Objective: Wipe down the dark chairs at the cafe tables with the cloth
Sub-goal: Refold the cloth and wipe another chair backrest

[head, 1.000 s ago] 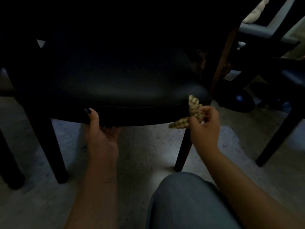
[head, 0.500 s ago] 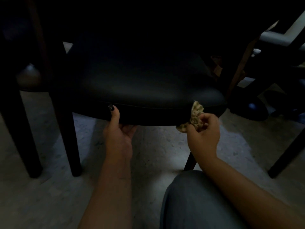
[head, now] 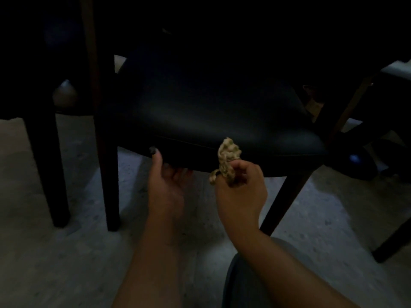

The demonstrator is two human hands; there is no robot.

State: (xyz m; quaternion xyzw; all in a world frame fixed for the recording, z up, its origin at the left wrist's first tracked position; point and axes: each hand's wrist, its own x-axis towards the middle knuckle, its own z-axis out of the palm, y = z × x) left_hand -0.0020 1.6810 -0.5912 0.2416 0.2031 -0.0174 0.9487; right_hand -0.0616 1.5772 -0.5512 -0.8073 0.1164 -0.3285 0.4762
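A dark chair (head: 200, 112) with a black padded seat fills the middle of the view, seen from low down. My left hand (head: 164, 185) grips the seat's front edge, thumb on top and fingers curled under it. My right hand (head: 241, 192) is closed around a bunched tan checked cloth (head: 228, 158), which is pressed against the seat's front edge to the right of my left hand. The chair back is lost in darkness.
Dark chair legs (head: 110, 185) stand left and right on the pale speckled floor (head: 55, 252). Another chair's leg (head: 51, 165) is at far left, more dark furniture and a round base (head: 355, 161) at right. My grey-clad knee (head: 255, 281) is at the bottom.
The right hand slid the cloth leftward along the seat's front edge, closer to the left hand. The view shifted, so the chair sits further right in frame.
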